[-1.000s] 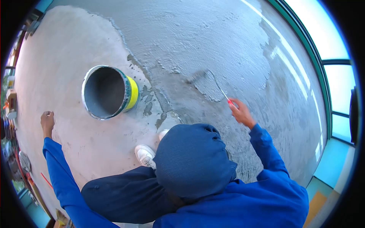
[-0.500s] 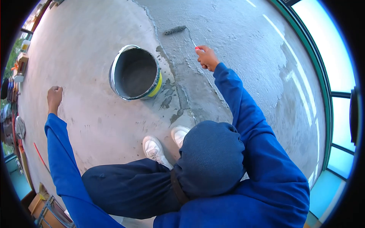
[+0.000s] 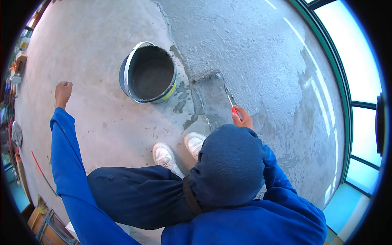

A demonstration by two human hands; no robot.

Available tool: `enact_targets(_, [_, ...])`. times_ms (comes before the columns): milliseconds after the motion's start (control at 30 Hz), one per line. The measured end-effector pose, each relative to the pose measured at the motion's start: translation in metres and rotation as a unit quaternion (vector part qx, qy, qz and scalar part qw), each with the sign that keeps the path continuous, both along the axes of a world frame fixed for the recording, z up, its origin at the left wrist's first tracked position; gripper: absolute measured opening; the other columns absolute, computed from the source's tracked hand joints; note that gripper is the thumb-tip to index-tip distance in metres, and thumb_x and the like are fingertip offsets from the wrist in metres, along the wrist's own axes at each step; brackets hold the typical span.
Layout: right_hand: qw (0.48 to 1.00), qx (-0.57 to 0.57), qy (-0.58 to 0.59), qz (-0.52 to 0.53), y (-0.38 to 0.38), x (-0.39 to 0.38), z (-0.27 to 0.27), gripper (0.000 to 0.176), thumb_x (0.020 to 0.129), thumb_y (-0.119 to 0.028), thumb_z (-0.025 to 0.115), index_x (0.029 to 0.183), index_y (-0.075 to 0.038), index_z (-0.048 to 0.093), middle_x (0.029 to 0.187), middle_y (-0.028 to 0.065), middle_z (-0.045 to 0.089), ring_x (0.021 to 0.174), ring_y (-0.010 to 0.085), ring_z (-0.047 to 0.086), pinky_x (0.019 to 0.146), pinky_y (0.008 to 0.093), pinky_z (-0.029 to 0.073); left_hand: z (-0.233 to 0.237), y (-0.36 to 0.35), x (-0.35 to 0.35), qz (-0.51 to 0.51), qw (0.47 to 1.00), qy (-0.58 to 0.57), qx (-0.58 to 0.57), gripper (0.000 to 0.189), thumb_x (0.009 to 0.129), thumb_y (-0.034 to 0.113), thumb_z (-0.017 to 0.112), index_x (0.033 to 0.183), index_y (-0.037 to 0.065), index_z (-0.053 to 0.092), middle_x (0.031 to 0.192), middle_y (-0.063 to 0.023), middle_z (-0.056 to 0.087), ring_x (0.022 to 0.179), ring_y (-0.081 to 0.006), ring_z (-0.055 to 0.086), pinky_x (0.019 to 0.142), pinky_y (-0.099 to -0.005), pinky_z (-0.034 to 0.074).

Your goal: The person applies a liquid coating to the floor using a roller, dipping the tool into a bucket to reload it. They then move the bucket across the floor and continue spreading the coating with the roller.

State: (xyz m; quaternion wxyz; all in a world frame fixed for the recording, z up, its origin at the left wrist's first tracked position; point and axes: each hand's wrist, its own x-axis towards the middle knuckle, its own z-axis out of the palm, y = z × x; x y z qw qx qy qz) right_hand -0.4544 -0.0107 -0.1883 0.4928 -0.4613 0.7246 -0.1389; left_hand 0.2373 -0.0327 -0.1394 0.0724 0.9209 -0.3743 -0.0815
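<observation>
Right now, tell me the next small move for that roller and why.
Probably nudge the paint roller left over the blotchy strip beside the bucket. The right hand grips its red handle, its head lies at the wet grey coat's edge, and that strip shows only scattered splashes on bare concrete.

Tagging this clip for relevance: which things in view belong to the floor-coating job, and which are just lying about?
In use: right hand gripping the roller; bucket; wet grey coating on the floor. The left hand is a fist by the bare floor, with nothing visible in it.
Lying about: red rod, cardboard box, clutter along the left edge.
</observation>
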Motion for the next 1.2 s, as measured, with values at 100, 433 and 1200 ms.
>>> enact_targets(100, [0.982,-0.178,0.017,0.052,-0.021,0.010,-0.054,0.032,0.089,-0.022,0.058,0.118,-0.009,0.058,0.099,0.0220,0.064,0.094,0.0391,0.062,0.080,0.0412,0.048,-0.001,0.001,0.000,-0.020,1.000,-0.011,-0.013,0.039,0.080,0.030,0.057,0.104,0.000,0.067,0.100,-0.0211,0.067,0.099,-0.0350,0.063,0.086,-0.0400,0.049])
enact_targets(433, [0.927,-0.332,0.083,0.155,-0.080,0.052,-0.066,0.035,0.088,-0.025,0.056,0.120,-0.009,0.056,0.105,0.0237,0.063,0.099,0.0426,0.059,0.084,0.0460,0.047,0.004,0.033,0.016,0.037,0.999,-0.005,-0.005,0.038,0.080,0.030,0.058,0.101,0.000,0.067,0.099,-0.0210,0.068,0.098,-0.0350,0.064,0.087,-0.0397,0.048])
enact_targets(1200, [0.986,-0.148,0.017,0.075,0.009,-0.026,-0.016,0.035,0.086,-0.022,0.061,0.118,-0.009,0.059,0.088,0.0159,0.066,0.080,0.0203,0.063,0.072,0.0338,0.048,-0.006,0.022,0.016,0.009,1.000,-0.021,0.009,0.038,0.079,0.029,0.054,0.098,-0.002,0.066,0.098,-0.0245,0.066,0.098,-0.0392,0.062,0.087,-0.0429,0.047])
